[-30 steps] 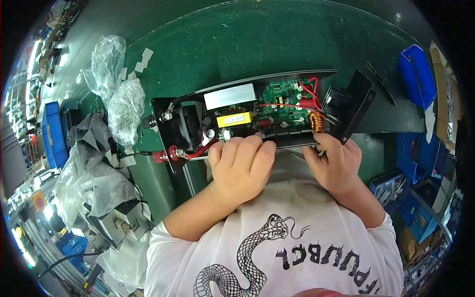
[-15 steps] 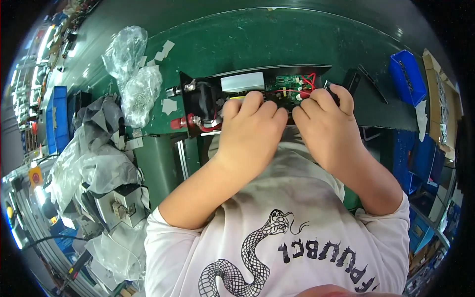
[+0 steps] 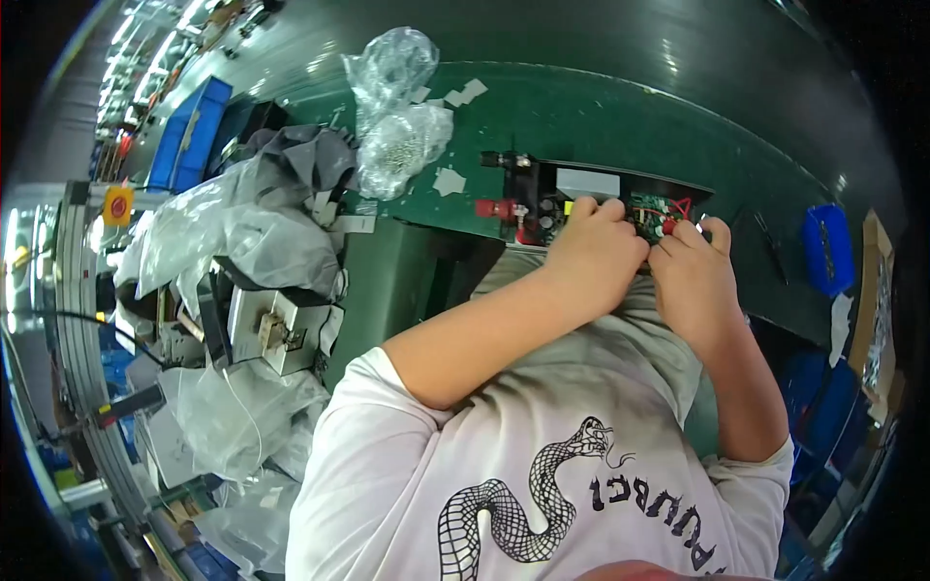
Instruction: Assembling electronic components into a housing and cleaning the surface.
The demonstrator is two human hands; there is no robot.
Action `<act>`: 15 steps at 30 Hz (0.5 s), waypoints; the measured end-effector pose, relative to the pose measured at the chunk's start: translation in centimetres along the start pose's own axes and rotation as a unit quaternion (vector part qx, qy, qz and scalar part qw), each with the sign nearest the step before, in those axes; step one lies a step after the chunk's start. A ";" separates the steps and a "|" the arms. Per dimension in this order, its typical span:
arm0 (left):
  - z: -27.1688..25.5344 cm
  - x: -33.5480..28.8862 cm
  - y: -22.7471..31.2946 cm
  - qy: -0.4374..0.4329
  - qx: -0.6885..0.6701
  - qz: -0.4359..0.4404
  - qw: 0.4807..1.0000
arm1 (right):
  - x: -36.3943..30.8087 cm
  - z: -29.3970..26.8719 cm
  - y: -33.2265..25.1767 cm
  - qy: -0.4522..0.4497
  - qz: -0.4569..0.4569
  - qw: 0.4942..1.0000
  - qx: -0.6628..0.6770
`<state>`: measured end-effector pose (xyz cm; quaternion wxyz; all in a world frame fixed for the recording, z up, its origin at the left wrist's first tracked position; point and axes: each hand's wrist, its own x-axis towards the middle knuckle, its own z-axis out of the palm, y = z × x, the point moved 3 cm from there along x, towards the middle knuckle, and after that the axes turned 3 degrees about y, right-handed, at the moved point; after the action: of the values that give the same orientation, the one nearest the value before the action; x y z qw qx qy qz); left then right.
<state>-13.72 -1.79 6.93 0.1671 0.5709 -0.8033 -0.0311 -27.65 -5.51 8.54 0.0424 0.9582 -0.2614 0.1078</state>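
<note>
we look straight down over a white shirt with a snake drawing at our two bare hands, pressed close together on an open black box (image 3: 581, 194) of electronics. the box sits at the near edge of a green table (image 3: 620, 116), right against our belly, likely so the parts inside are within easy reach.

our left hand (image 3: 593, 257) is curled, knuckles up, fingers bent down into the box beside a yellow part; we cannot tell whether it grips anything. our right hand (image 3: 693, 276) is curled too, touching the left, its fingertips at a small green circuit board (image 3: 647, 211) with red wires (image 3: 680, 205) beside it. the fingers hide what they pinch, so we cannot tell if it holds a wire or only presses. the hands seem to sit close so one can steady the work while the other does it.

a red knob (image 3: 491, 207) sticks out of the box's left end. further left on the table lie crumpled clear plastic bags (image 3: 399, 126) and scraps of white paper. a blue bin (image 3: 825, 247) sits at the far right. to our left, more grey and clear bags are piled over metal parts (image 3: 271, 329).
</note>
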 end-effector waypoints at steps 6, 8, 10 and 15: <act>0.2 1.0 -0.7 0.026 0.028 -0.004 0.999 | 1.5 0.1 1.1 0.014 -0.009 1.000 0.004; 0.8 1.8 -0.7 0.033 0.065 0.001 0.997 | 1.9 -0.1 2.2 -0.024 0.008 1.000 -0.006; -0.3 0.7 0.3 0.086 0.105 0.002 0.991 | 1.7 -1.2 1.4 0.018 0.020 0.999 -0.023; -8.5 -6.1 -1.7 0.173 0.018 0.099 0.980 | -3.0 -4.2 -0.9 0.136 0.074 0.988 0.001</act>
<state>-7.77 4.42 13.12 0.2956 0.4880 -0.8153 0.0989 -30.49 -2.64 11.89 0.0685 0.9129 -0.3229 0.2402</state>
